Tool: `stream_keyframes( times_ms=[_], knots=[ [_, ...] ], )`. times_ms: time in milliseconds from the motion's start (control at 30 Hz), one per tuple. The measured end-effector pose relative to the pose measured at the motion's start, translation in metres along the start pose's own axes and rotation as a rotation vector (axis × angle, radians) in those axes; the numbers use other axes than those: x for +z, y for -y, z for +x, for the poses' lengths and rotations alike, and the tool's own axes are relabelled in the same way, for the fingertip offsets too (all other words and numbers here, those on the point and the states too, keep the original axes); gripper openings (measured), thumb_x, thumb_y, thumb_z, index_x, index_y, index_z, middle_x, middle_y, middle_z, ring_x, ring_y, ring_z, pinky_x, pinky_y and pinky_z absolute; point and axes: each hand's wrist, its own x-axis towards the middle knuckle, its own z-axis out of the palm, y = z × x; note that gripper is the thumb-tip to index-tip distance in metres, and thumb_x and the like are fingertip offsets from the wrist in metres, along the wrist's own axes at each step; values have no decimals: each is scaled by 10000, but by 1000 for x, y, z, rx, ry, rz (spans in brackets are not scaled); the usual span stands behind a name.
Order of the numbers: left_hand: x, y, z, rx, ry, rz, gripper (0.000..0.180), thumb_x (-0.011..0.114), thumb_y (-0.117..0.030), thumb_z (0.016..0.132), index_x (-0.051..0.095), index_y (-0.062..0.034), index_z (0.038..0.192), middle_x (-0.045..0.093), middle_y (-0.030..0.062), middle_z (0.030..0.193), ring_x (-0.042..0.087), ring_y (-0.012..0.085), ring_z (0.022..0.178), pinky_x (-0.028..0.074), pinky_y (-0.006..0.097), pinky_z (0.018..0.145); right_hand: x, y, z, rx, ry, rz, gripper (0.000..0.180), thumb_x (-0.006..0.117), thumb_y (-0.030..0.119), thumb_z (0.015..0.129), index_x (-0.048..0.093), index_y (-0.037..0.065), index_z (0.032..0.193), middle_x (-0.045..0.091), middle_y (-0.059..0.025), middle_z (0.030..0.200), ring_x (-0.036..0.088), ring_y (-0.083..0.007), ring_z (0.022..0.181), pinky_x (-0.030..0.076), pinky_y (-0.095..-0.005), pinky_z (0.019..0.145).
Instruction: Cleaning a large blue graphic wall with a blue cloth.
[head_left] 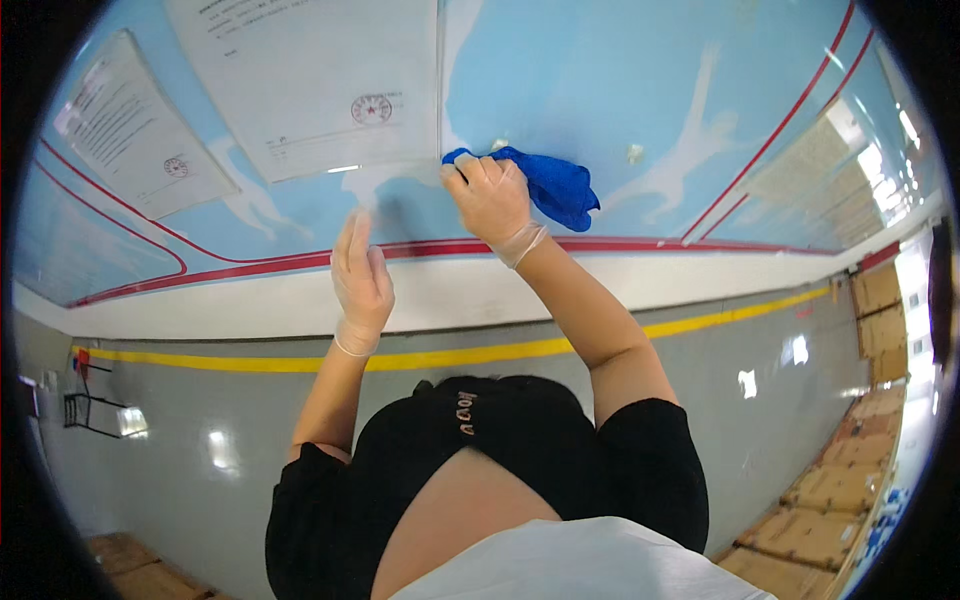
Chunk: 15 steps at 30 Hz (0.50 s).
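A crumpled blue cloth is in my right hand, which wears a thin clear glove and presses it to a light blue wall panel. Part of the cloth hangs out to the right of my fingers. My left hand, gloved the same way, is held up close to the panel's lower red stripe with its fingers stretched out and nothing in it. Whether its fingertips touch the panel I cannot tell. Above and left of my hands, a large printed sheet with a red round stamp is mounted on the panel.
Further left on the panel is a smaller stamped sheet. Below the wall runs a yellow line on the shiny grey floor. Cardboard boxes line the right side. A dark metal frame stands at far left.
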Motion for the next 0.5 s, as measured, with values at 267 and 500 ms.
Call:
stream_keyframes(
  times_ms=[267,500],
  knots=[
    [5,23,-68,-304,367,-102,526,578,-154,938,400,32,1397,435,263,1409,399,420,1326,332,462,1100,44,41,-110,137,382,162,176,628,109,758,607,163,924,589,-31,903,609,-219,842,473,-383,710],
    [25,10,-67,-653,670,-791,795,714,-230,864,284,18,1486,464,224,1410,463,284,1303,377,373,1067,20,77,-102,1066,264,973,268,598,16,817,678,68,1067,678,-84,1033,630,-195,961,481,-309,887]
  ],
)
